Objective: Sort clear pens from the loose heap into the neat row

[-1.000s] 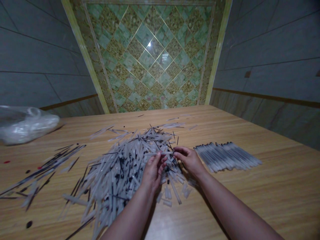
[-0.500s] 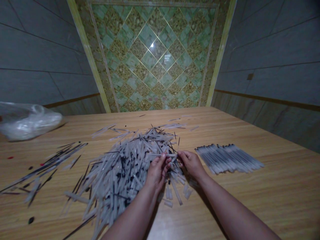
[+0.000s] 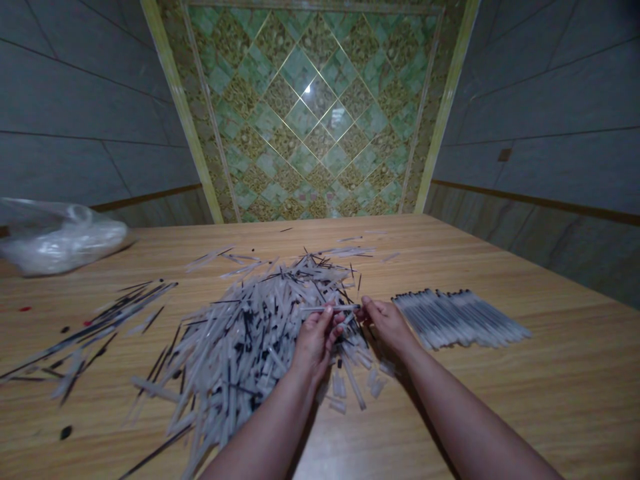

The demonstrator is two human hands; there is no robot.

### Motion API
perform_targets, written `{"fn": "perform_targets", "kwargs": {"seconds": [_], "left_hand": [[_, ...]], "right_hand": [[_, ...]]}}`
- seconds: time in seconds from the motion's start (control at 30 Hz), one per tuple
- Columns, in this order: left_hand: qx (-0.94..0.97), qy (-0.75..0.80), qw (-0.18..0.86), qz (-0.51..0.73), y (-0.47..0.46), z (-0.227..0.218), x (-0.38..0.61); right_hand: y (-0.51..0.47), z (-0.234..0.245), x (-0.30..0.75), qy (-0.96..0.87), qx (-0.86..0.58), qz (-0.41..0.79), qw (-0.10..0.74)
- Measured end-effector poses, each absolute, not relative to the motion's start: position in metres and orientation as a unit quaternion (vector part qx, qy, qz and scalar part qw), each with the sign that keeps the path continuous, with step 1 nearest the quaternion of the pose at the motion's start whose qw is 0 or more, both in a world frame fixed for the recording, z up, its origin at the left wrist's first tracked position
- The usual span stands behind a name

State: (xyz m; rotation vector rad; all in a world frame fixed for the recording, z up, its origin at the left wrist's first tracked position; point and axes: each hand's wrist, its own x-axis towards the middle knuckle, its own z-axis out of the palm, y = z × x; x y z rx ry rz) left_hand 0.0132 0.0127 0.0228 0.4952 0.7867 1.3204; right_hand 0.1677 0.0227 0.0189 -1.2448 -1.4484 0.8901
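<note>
Over the pile, my left hand (image 3: 316,337) pinches a clear pen (image 3: 313,309) between thumb and fingers. The pen lies nearly level, and a dark tip shows at its right end. My right hand (image 3: 385,321) is closed at that end, its thumb and fingertips against the dark tip. Below and left of my hands spreads a large heap of clear pen barrels (image 3: 220,363), mixed with thin dark refills and small black pieces. On the right, beyond my right hand, a row of pens (image 3: 463,320) lies side by side with black ends pointing away.
Dark refills (image 3: 107,320) lie scattered at the left of the wooden table (image 3: 500,413). A clear plastic bag (image 3: 65,243) rests at the far left. Several short clear caps (image 3: 339,385) sit just below my hands. Loose clear tubes (image 3: 345,251) lie behind the heap.
My right hand has shifted slightly right along the pen, so its dark end now shows more. The left hand keeps its hold; the whole view has moved a little.
</note>
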Motion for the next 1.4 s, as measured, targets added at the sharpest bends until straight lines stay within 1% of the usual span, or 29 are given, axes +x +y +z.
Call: {"fn": "perform_targets", "kwargs": {"seconds": [0.13,0.2,0.33,0.5,0.63,0.8,1.0,1.13,1.27,1.4], "left_hand": [[0.214,0.356,0.687,0.596,0.0138,0.0222,0.0131],[0.215,0.358,0.687,0.595,0.0138,0.0227,0.0134],[0.223,0.353,0.690,0.591,0.0131,0.0230,0.0136],[0.226,0.351,0.689,0.593,0.0128,0.0223,0.0129],[0.237,0.344,0.692,0.589,0.0128,0.0218,0.0128],[0.232,0.351,0.688,0.592,0.0123,0.0237,0.0132],[0.245,0.350,0.690,0.584,0.0109,0.0253,0.0143],[0.255,0.345,0.690,0.583,0.0107,0.0243,0.0141],[0.258,0.353,0.690,0.577,0.0107,0.0248,0.0143],[0.257,0.350,0.678,0.594,0.0127,0.0264,0.0123]], "right_hand": [[0.0253,0.0161,0.1700,-0.581,-0.463,0.417,0.524],[0.0258,0.0155,0.1710,-0.592,-0.458,0.406,0.525],[0.0251,0.0158,0.1715,-0.598,-0.493,0.392,0.495],[0.0259,0.0156,0.1715,-0.578,-0.470,0.403,0.532],[0.0266,0.0163,0.1729,-0.590,-0.500,0.385,0.503],[0.0247,0.0185,0.1741,-0.587,-0.480,0.400,0.514],[0.0235,0.0166,0.1746,-0.619,-0.500,0.363,0.485],[0.0238,0.0157,0.1733,-0.624,-0.495,0.347,0.494],[0.0241,0.0166,0.1736,-0.618,-0.493,0.365,0.492],[0.0228,0.0168,0.1745,-0.588,-0.509,0.370,0.508]]}}
